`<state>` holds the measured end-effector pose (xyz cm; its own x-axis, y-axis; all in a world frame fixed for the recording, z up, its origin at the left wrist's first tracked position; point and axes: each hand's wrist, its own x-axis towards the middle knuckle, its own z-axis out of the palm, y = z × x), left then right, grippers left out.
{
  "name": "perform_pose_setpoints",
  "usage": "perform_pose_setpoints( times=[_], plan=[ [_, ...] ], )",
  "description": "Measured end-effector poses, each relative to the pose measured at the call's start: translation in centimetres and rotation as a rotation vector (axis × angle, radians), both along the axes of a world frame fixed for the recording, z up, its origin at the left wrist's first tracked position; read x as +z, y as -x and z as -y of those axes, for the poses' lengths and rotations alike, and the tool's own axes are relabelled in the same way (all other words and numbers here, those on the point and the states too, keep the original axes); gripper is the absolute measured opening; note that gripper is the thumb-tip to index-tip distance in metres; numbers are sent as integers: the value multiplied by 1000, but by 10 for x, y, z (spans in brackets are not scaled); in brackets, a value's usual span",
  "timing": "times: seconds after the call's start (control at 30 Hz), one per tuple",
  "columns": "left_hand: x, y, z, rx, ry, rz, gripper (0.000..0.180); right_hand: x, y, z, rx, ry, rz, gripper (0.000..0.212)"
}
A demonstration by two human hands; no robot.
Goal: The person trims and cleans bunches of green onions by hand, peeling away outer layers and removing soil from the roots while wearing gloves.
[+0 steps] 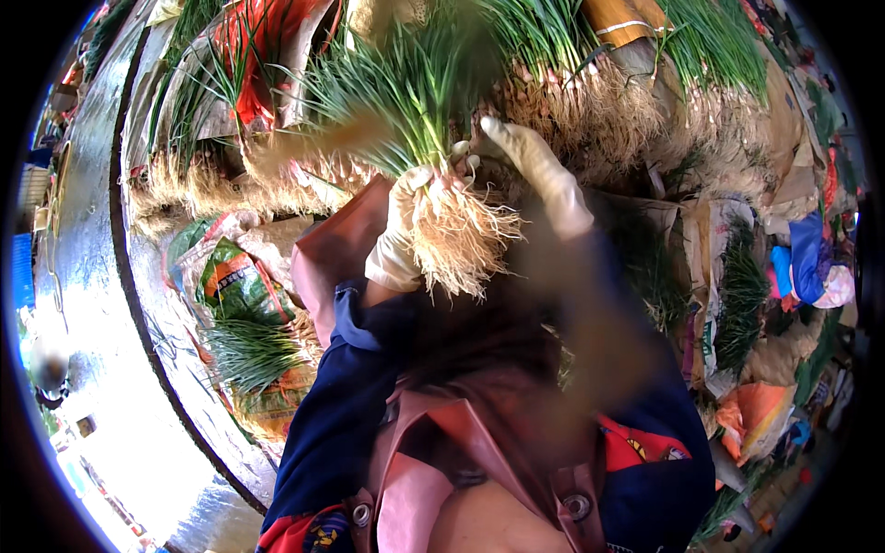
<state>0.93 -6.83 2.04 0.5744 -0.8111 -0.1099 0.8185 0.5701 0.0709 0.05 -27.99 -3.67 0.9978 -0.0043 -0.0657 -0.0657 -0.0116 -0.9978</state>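
My left hand, in a pale glove, is wrapped round a bunch of spring onions at its lower stems. The green leaves fan upward and to the left, and the tangled tan roots hang down toward my lap. A few small pale bulbs show just above the roots. To the right of the bunch, my right hand, also gloved, reaches in with its visible fingers stretched toward the bulbs. It appears edge-on, so its other fingers are hidden. Blurred smudges cover parts of the view.
Rows of rooted spring onions lie beyond my hands. A red plastic bag is among them at far left. At left, a small bunch rests on printed sacks. More greens lie at right. A wet pale floor runs along the left.
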Motion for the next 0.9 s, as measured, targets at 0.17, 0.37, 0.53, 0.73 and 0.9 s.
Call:
perform_pose_setpoints(
  times=[0.17,0.37,0.53,0.73,0.9],
  plan=[
    [0,5,1,93,-126,58,59,66,-32,-30,-25,354,-263,36],
    [-15,-5,3,-86,-71,30,55,51,1,-28,-284,896,-228,33],
    [-2,0,-7,1,-84,55,57,26,4,21,-479,889,-178,17],
    [4,1,-10,13,35,-31,57,3,-31,19,221,1324,-208,24],
    [-7,-1,-11,-8,92,45,58,22,-7,-10,652,1186,-831,33]
  ],
)
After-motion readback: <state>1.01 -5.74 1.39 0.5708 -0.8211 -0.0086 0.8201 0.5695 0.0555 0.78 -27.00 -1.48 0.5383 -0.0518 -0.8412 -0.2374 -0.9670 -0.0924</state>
